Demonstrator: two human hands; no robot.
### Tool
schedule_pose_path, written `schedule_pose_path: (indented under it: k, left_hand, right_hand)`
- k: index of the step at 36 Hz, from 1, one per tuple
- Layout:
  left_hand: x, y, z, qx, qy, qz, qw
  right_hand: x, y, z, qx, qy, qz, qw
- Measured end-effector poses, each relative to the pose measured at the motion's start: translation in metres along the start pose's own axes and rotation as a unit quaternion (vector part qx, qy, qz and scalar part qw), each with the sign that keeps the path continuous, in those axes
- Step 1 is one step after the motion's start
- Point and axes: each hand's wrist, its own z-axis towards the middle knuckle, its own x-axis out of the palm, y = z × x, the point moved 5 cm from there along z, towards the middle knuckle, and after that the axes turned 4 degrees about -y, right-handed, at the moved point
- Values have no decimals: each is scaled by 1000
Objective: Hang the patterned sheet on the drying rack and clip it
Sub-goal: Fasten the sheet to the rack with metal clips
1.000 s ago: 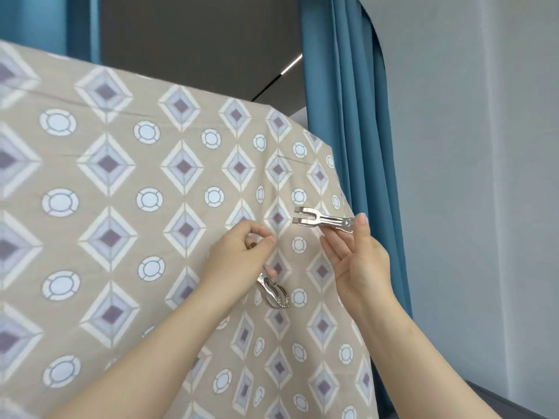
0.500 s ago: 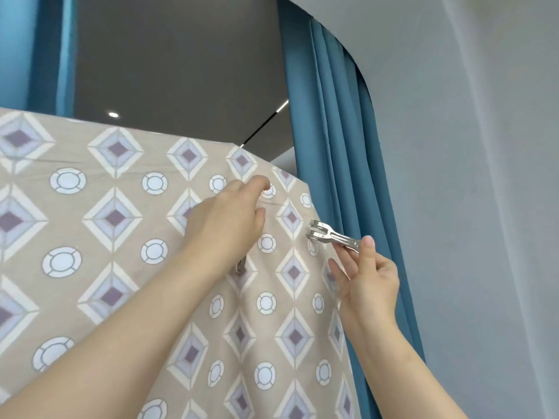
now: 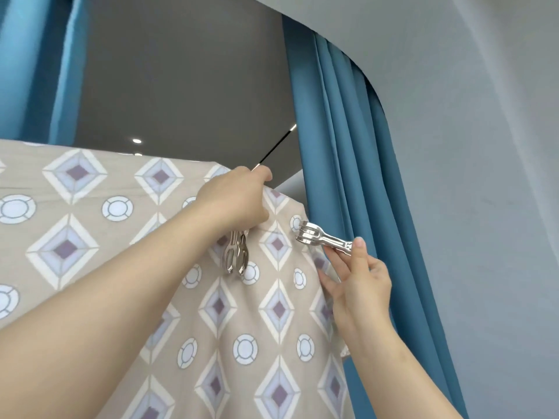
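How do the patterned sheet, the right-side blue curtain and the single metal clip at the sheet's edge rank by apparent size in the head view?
1. patterned sheet
2. blue curtain, close behind; ranking unsure
3. single metal clip, clearly smallest

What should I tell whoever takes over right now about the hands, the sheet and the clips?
Left hand grips the sheet at its top edge near the right corner; spare clips hang under the palm.
Right hand pinches one clip, its head at the sheet's right edge; whether it bites the cloth is unclear.
Done: sheet draped over the top; the rack itself is hidden.
Left: fix this clip on, then probably the spare clips.
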Motion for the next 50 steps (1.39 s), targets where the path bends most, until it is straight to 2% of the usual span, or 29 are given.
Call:
schedule_pose_path:
  k: [3, 7, 12, 26, 36, 39, 45, 50]
  left_hand:
    - [-2, -5, 10, -6, 51, 40, 998]
    - [-7, -11, 16, -6, 77, 45, 996]
    - [-5, -10, 12, -5, 42, 55, 998]
    - [1, -11, 11, 4, 30, 2, 1000]
    - [3, -11, 11, 3, 19, -39, 999]
    - [3, -9, 10, 5, 11, -57, 998]
    - [4, 0, 8, 4, -5, -76, 997]
    - [3, -3, 7, 7, -23, -77, 997]
  right_hand:
    - [-6, -2, 4, 22, 0, 33, 999]
    - [-13, -3, 8, 24, -5, 29, 999]
    - [-6, -9, 15, 32, 9, 18, 999]
    - [16, -13, 37, 71, 18, 62, 995]
    - [31, -21, 50, 109, 36, 55, 992]
    - [43, -23, 48, 99, 68, 45, 992]
    - [41, -30, 43, 75, 80, 10, 994]
    - [44, -36, 44, 112, 77, 5, 991]
